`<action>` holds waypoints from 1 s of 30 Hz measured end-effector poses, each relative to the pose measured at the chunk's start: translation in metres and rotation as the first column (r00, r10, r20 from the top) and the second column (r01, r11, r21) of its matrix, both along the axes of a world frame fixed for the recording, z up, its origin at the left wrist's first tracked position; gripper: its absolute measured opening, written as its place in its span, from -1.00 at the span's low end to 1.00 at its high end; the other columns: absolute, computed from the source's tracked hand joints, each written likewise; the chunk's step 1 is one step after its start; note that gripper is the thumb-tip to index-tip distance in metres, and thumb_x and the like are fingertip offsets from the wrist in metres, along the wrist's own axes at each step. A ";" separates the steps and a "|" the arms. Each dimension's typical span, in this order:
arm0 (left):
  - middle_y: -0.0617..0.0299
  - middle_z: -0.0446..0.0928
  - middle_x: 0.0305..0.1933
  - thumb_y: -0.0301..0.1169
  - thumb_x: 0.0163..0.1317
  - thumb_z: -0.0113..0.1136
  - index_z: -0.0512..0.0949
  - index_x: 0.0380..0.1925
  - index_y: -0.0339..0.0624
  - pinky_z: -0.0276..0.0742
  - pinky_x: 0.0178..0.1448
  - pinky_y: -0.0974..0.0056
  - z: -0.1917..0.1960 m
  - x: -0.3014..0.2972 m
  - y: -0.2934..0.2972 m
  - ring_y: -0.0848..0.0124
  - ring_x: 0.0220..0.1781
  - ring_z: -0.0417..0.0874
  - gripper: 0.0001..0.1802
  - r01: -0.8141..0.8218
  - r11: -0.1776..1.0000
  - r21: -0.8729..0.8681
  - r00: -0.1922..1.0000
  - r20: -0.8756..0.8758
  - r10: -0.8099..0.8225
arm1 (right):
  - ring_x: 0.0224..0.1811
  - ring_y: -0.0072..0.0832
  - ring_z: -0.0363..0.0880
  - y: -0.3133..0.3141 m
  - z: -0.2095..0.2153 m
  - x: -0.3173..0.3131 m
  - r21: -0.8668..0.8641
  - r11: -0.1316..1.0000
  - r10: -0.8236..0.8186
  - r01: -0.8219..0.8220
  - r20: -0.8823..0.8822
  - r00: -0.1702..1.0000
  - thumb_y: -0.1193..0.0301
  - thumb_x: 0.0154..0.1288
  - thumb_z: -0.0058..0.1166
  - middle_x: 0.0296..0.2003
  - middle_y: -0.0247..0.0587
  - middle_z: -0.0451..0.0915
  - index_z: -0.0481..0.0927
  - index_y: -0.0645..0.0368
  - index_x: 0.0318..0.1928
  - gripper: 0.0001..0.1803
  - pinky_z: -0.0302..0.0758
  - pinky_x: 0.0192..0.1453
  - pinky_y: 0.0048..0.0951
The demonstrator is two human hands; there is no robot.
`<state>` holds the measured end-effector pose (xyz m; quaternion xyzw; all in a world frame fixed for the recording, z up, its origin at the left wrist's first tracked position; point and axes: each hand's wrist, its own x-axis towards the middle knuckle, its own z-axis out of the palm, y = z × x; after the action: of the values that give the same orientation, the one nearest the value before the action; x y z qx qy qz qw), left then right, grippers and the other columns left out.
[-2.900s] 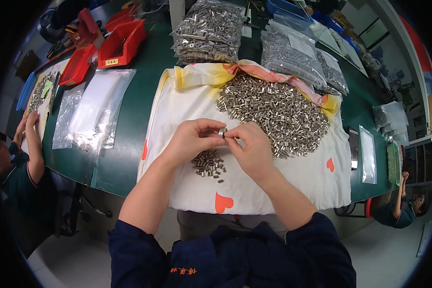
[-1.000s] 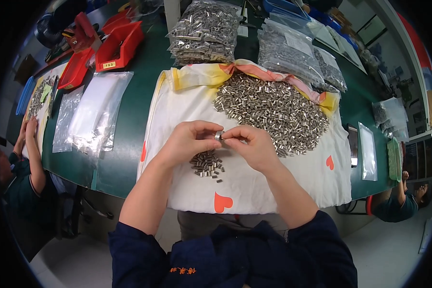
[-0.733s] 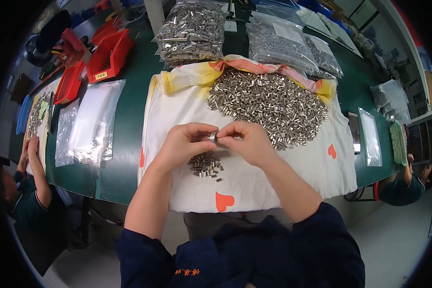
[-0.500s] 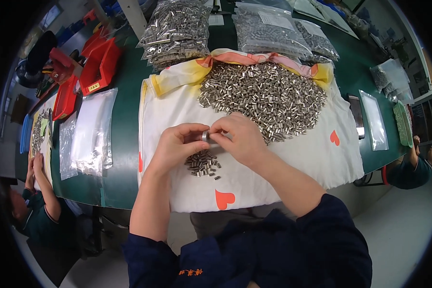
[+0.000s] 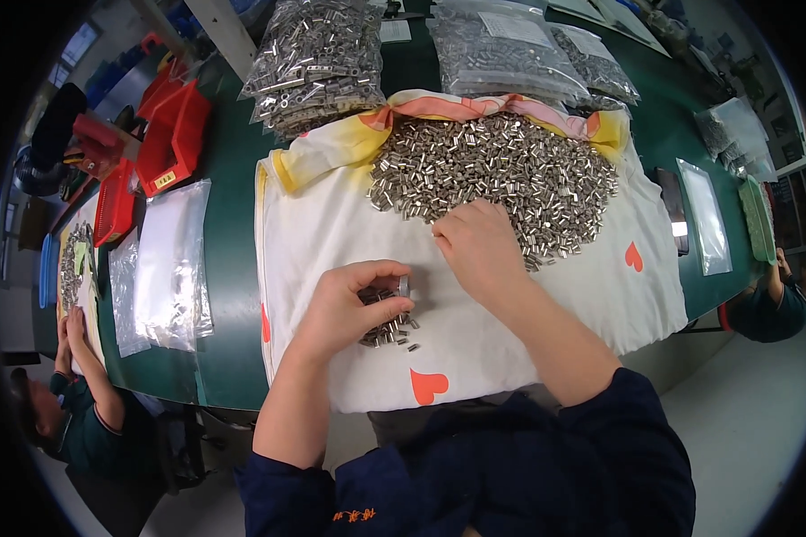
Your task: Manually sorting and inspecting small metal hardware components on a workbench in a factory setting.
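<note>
My left hand (image 5: 336,309) pinches a small silvery metal ring (image 5: 404,286) on edge between thumb and fingers. Beneath and beside that hand lies a small heap of short metal cylinders (image 5: 383,336), partly hidden by it. My right hand (image 5: 482,252) is at the near edge of a large heap of similar shiny cylinders (image 5: 510,170). Its fingers are drawn together, and whatever may be between them is hidden. Both heaps rest on a white cloth (image 5: 322,219) with red hearts and a rolled yellow and pink far edge.
Bulging clear bags of metal parts (image 5: 318,67) and more filled bags (image 5: 501,54) stand behind the cloth. Flat plastic bags (image 5: 172,259) and red bins (image 5: 172,134) are at left. A phone (image 5: 672,210) lies at right. Co-workers sit at both sides of the green table (image 5: 233,358).
My right hand has moved away from the ring, rightward to the large heap's edge. My left hand still holds the ring, slightly lower and nearer me. The whole view has shifted a little.
</note>
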<state>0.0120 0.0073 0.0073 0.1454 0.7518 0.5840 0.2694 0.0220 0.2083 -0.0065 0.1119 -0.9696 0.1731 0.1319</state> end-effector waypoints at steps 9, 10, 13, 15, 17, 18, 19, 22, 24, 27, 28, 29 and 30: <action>0.34 0.53 -0.37 -0.56 -0.10 0.36 0.55 -0.19 -0.28 0.45 -0.24 0.51 -0.010 0.000 -0.006 0.63 -0.34 0.49 -0.62 -0.035 0.995 0.090 0.992 0.122 0.024 | -0.23 -0.33 0.39 0.004 0.010 0.001 -0.088 0.996 0.003 -0.005 -0.021 1.000 0.46 0.00 0.09 -0.41 -0.31 0.47 0.52 0.13 -0.47 -0.95 0.32 -0.11 -0.35; 0.33 0.54 -0.35 -0.56 -0.10 0.36 0.55 -0.19 -0.29 0.45 -0.22 0.50 -0.008 0.001 -0.007 0.62 -0.32 0.49 -0.61 -0.021 0.995 0.098 0.991 0.130 0.008 | -0.26 -0.32 0.40 0.004 0.013 0.000 -0.237 0.970 0.057 -0.055 0.001 0.998 0.46 -0.01 0.09 -0.43 -0.29 0.48 0.51 0.14 -0.46 -0.94 0.34 -0.14 -0.35; 0.30 0.55 -0.30 -0.57 -0.10 0.36 0.54 -0.18 -0.31 0.47 -0.18 0.48 -0.010 0.000 -0.006 0.60 -0.27 0.51 -0.61 -0.002 0.992 0.123 0.994 0.108 -0.012 | -0.32 -0.29 0.44 0.002 0.009 -0.002 -0.451 0.887 0.122 -0.097 0.027 0.992 0.47 -0.03 0.08 -0.48 -0.25 0.49 0.50 0.15 -0.45 -0.92 0.38 -0.21 -0.33; 0.29 0.55 -0.30 -0.57 -0.09 0.35 0.54 -0.17 -0.30 0.46 -0.16 0.48 -0.012 -0.001 -0.004 0.60 -0.27 0.51 -0.61 0.023 0.996 0.083 0.998 0.052 -0.027 | -0.35 -0.27 0.45 0.000 0.006 -0.001 -0.514 0.851 0.150 -0.108 0.041 0.988 0.47 -0.03 0.08 -0.51 -0.24 0.49 0.49 0.16 -0.44 -0.91 0.39 -0.25 -0.31; 0.27 0.54 -0.26 -0.61 -0.04 0.29 0.50 -0.13 -0.35 0.47 -0.13 0.46 -0.013 -0.006 -0.008 0.58 -0.24 0.53 -0.61 0.020 0.990 0.138 0.998 0.059 -0.029 | -0.39 -0.24 0.48 -0.009 0.010 0.003 -0.575 0.815 0.134 -0.068 0.073 0.988 0.46 0.00 0.04 -0.52 -0.20 0.51 0.48 0.17 -0.44 -0.93 0.40 -0.27 -0.26; 0.26 0.54 -0.24 -0.62 -0.02 0.27 0.49 -0.12 -0.36 0.48 -0.11 0.45 -0.014 -0.006 -0.008 0.56 -0.23 0.53 -0.62 -0.003 0.985 0.170 0.998 0.060 -0.008 | -0.39 -0.24 0.48 -0.014 0.009 0.004 -0.580 0.809 0.152 -0.092 0.057 0.987 0.46 0.00 0.04 -0.52 -0.20 0.51 0.48 0.17 -0.44 -0.93 0.40 -0.27 -0.26; 0.25 0.54 -0.23 -0.63 0.00 0.24 0.48 -0.12 -0.37 0.49 -0.10 0.44 -0.014 -0.005 -0.007 0.55 -0.22 0.54 -0.63 -0.026 0.979 0.201 0.998 0.061 0.015 | -0.38 -0.22 0.50 -0.020 0.005 0.005 -0.521 0.846 0.174 -0.113 0.070 0.982 0.48 0.00 0.03 -0.51 -0.17 0.52 0.48 0.17 -0.45 -0.94 0.42 -0.26 -0.25; 0.17 0.53 -0.15 -0.68 0.00 0.19 0.45 -0.12 -0.38 0.47 -0.02 0.38 -0.012 0.003 0.001 0.46 -0.14 0.55 -0.63 -0.156 0.976 0.151 0.987 0.069 0.147 | -0.38 -0.19 0.52 -0.028 -0.004 0.007 -0.442 0.886 0.186 -0.140 0.062 0.981 0.48 0.02 0.00 -0.50 -0.12 0.52 0.46 0.19 -0.44 -0.94 0.43 -0.24 -0.22; 0.17 0.53 -0.15 -0.68 0.03 0.16 0.43 -0.11 -0.38 0.46 0.01 0.39 -0.010 0.003 0.007 0.46 -0.13 0.55 -0.64 -0.171 0.979 0.110 0.985 0.036 0.168 | -0.33 -0.18 0.52 -0.026 -0.009 0.007 -0.403 0.905 0.169 -0.134 0.053 0.984 0.46 0.06 -0.01 -0.47 -0.09 0.52 0.45 0.20 -0.39 -0.91 0.44 -0.21 -0.22; 0.18 0.53 -0.16 -0.66 0.05 0.16 0.42 -0.09 -0.39 0.48 -0.01 0.40 -0.004 0.008 0.019 0.47 -0.15 0.56 -0.64 -0.235 0.972 0.015 0.972 -0.003 0.235 | -0.27 -0.18 0.52 -0.022 -0.012 0.007 -0.383 0.913 0.168 -0.138 0.048 0.985 0.47 0.06 -0.02 -0.42 -0.09 0.53 0.46 0.20 -0.37 -0.90 0.46 -0.18 -0.23; 0.18 0.53 -0.18 -0.64 0.06 0.17 0.41 -0.07 -0.40 0.49 -0.05 0.42 -0.003 0.007 0.023 0.48 -0.17 0.57 -0.63 -0.266 0.962 -0.061 0.964 -0.013 0.266 | -0.27 -0.18 0.52 -0.021 -0.012 0.005 -0.397 0.906 0.172 -0.147 0.030 0.985 0.47 0.06 -0.02 -0.42 -0.09 0.53 0.46 0.20 -0.37 -0.90 0.46 -0.18 -0.23; 0.18 0.53 -0.18 -0.64 0.06 0.17 0.41 -0.07 -0.40 0.49 -0.05 0.42 -0.003 0.008 0.025 0.48 -0.17 0.57 -0.63 -0.275 0.959 -0.075 0.961 -0.022 0.274 | -0.25 -0.19 0.52 -0.022 -0.011 0.008 -0.412 0.900 0.179 -0.142 0.051 0.983 0.48 0.06 -0.02 -0.40 -0.08 0.53 0.47 0.20 -0.36 -0.90 0.46 -0.17 -0.23; 0.17 0.53 -0.17 -0.63 0.06 0.17 0.41 -0.07 -0.40 0.50 -0.06 0.42 -0.001 0.007 0.025 0.48 -0.17 0.57 -0.63 -0.284 0.956 -0.073 0.959 -0.022 0.283 | -0.23 -0.19 0.52 -0.022 -0.011 0.010 -0.427 0.894 0.184 -0.136 0.074 0.980 0.49 0.06 -0.03 -0.37 -0.08 0.53 0.47 0.20 -0.34 -0.89 0.46 -0.15 -0.23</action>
<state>0.0186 0.0323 0.0059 0.0292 0.7881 0.5867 0.1839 0.0318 0.1866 -0.0173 0.1505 -0.9030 0.3936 0.0835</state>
